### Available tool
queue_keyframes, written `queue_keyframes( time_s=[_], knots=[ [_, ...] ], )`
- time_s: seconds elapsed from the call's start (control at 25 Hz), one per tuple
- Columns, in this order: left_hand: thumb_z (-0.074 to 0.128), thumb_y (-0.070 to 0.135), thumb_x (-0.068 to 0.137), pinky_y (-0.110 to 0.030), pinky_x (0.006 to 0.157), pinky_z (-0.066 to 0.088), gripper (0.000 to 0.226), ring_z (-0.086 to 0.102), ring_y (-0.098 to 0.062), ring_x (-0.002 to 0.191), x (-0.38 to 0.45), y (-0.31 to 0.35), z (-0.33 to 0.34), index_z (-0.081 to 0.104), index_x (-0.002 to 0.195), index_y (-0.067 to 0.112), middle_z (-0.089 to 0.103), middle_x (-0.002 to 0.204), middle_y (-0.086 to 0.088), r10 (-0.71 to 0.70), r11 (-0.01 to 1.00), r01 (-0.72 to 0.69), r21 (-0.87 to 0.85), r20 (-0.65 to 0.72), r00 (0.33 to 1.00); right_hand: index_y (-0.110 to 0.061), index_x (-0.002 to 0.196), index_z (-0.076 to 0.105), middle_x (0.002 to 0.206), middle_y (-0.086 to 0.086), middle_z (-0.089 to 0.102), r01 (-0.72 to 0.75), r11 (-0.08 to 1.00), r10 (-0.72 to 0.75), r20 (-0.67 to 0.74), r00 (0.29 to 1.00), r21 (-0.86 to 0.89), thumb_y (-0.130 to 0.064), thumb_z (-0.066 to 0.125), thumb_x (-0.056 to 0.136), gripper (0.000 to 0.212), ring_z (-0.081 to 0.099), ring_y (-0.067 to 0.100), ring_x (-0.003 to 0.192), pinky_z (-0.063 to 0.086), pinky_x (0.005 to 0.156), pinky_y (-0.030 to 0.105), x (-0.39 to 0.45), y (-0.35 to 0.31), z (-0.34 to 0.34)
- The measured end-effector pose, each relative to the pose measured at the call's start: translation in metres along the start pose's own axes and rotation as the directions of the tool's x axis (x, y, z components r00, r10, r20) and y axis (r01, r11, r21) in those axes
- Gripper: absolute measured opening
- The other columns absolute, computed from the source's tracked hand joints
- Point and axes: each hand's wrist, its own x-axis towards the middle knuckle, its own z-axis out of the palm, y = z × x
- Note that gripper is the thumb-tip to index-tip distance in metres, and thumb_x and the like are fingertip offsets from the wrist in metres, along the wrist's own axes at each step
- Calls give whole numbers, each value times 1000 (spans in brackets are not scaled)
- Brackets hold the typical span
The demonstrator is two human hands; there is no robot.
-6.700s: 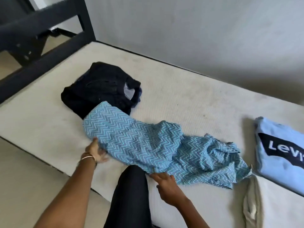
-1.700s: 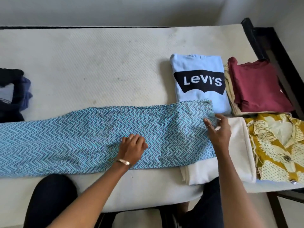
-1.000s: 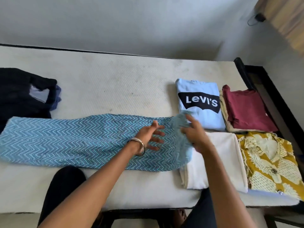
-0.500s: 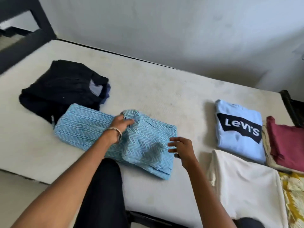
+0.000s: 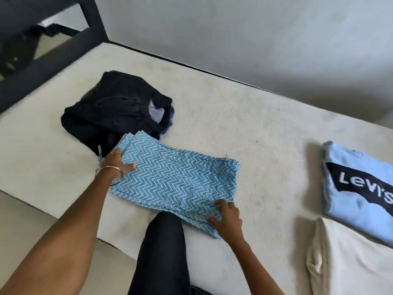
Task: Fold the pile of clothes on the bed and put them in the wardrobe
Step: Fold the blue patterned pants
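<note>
A blue zigzag-patterned garment (image 5: 176, 177) lies folded into a rectangle on the mattress (image 5: 244, 124) near its front edge. My left hand (image 5: 116, 162) holds the garment's left edge, thumb on top of the cloth. At the near right corner my right hand (image 5: 226, 218) rests on the cloth with fingers spread. A heap of black clothes (image 5: 114, 111) sits just behind the garment's left end, touching it. A folded light blue Levi's shirt (image 5: 361, 188) lies at the right, and a folded cream garment (image 5: 350, 262) lies in front of it.
The black bed frame (image 5: 93, 28) rises at the far left end of the mattress. A grey wall runs along the back. My dark-trousered knee (image 5: 163, 241) presses against the bed's front edge below the blue garment.
The long blue garment was folded over from its right end toward the left into a short rectangle. Both hands have since moved to its outer edges.
</note>
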Motion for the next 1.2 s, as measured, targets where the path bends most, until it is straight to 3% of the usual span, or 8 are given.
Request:
queue_keyframes(
  time_s=[0.08,0.2,0.32,0.48,0.72,0.84,1.0,1.2],
  knots=[
    [82,38,71,-54,98,39,86,43,-42,124,-5,3,17,38,141,13,43,135,-22,-13,981,51,190,-197,980,-27,126,49,118,-6,49,97,976,-73,123,990,-195,-51,66,84,51,48,20,115,40,88,38,-5,3,8],
    [81,35,72,-61,104,29,93,34,-43,129,-9,15,30,27,146,16,30,142,-22,-89,987,127,94,-336,938,-23,102,63,81,-12,56,186,980,-170,199,965,-66,-38,69,86,23,57,15,83,45,76,32,0,13,9],
    [82,38,71,-68,108,8,92,37,-44,130,2,10,26,29,140,9,34,143,-24,-248,967,255,-18,-306,919,-20,87,68,71,-10,62,259,966,-258,67,964,-5,-27,67,89,7,53,10,65,45,66,30,10,14,1],
    [76,43,76,-53,101,39,70,45,-44,121,10,0,5,44,124,3,52,128,-24,-101,967,134,215,-161,982,-16,84,70,66,-14,62,274,959,-274,-7,962,66,-17,68,90,7,53,1,59,40,60,19,20,3,-5],
    [70,51,78,-49,105,29,53,34,-37,127,-1,5,7,65,115,13,48,128,-15,16,889,82,451,-210,978,-21,82,69,63,-25,60,319,938,-318,-26,948,133,-7,67,89,16,58,-5,66,41,61,9,19,-7,-7],
    [69,41,82,-42,89,44,39,54,-39,105,-3,11,-6,69,102,7,64,105,-17,158,952,-67,298,-292,943,-31,77,64,63,-27,61,316,933,-311,-57,949,173,-4,66,88,29,59,0,62,44,62,15,23,-4,-16],
    [67,29,88,-35,75,48,29,65,-33,85,-17,53,-43,69,95,1,70,89,-17,250,965,-258,-41,-139,958,-27,78,65,65,-16,64,355,913,-338,-112,934,200,-1,65,86,27,60,3,61,52,66,29,24,-25,-43],
    [66,31,87,-45,81,52,39,67,-32,87,-71,158,-81,65,92,-8,69,94,-24,476,880,-473,-53,69,877,-18,102,70,77,-12,67,560,776,-466,-335,819,290,-10,72,86,18,60,0,69,45,68,12,6,-100,-116]
  ],
)
